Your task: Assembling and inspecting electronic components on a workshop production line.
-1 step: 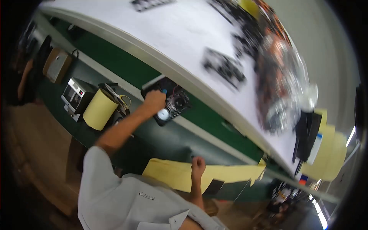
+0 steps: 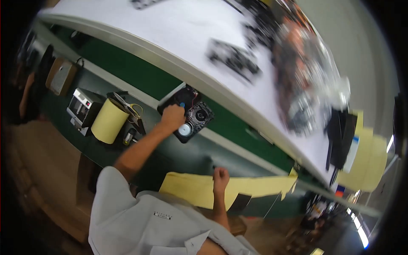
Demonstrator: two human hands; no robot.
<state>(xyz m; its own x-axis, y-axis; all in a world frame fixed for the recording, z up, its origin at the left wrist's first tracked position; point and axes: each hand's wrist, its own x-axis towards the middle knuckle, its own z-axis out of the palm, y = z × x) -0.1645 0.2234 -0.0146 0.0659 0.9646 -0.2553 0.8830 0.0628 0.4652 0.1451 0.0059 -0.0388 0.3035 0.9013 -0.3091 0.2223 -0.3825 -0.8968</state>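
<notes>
My left hand (image 2: 173, 117) reaches out, fingers closed, over the left part of a black device housing (image 2: 187, 136). A small blue piece (image 2: 182, 105) shows at its fingertips; whether it is gripped or part of the device I cannot tell. The housing carries a round black speaker-like part (image 2: 200, 114), a pale round disc (image 2: 185, 129) and thin red wires. Lower down, my right hand (image 2: 220, 178) is closed above the yellow sheet (image 2: 250, 187), with a small dark piece (image 2: 214, 167) sticking out of its fingers.
Left of the housing stand a yellow roll (image 2: 109, 122), scissors (image 2: 135, 112), a tape dispenser-like machine (image 2: 85, 104) and a cardboard box (image 2: 60, 76). A raised white shelf (image 2: 178, 34) holds black frames (image 2: 233, 57) and a clear plastic bag (image 2: 306, 80). Another person's arm (image 2: 26, 93) shows at far left.
The whole view has shifted slightly, so the shelf's contents sit further left and up. Both hands keep nearly the same places relative to the housing and yellow sheet.
</notes>
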